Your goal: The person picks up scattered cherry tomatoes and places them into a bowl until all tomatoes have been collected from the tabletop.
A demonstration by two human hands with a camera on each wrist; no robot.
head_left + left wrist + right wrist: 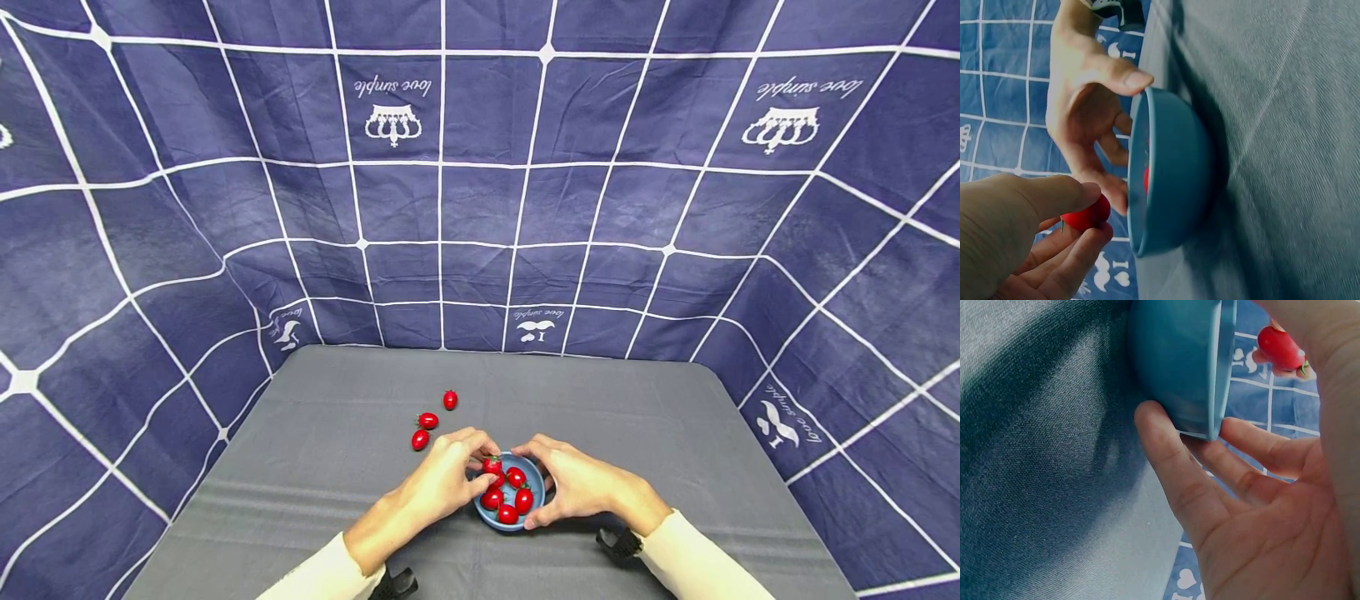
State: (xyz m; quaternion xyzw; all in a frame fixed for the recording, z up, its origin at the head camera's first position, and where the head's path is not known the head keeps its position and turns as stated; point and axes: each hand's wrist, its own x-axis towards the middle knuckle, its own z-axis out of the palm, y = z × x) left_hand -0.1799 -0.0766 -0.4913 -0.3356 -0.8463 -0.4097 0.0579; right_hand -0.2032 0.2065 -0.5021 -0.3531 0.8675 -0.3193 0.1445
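Observation:
Between thumb and fingertips, my left hand [448, 473] pinches a red cherry tomato [1088, 214] with a green stem. It is over the left side of a small blue bowl [489, 521] in the head view. Several more cherry tomatoes [523, 501] lie inside that bowl. My right hand [577, 479] holds the bowl from the right, thumb at the near rim and fingers round the far side. In the right wrist view its fingers [1166, 456] reach along the bowl's outer wall [1172, 362]. The bowl stands upright on the grey cloth.
Three loose cherry tomatoes lie left of and beyond the bowl: one farthest back [450, 400], the other two [428, 421] close together. Grey cloth [637, 408] covers the table. Blue white-lined fabric [480, 200] hangs behind it and on both sides.

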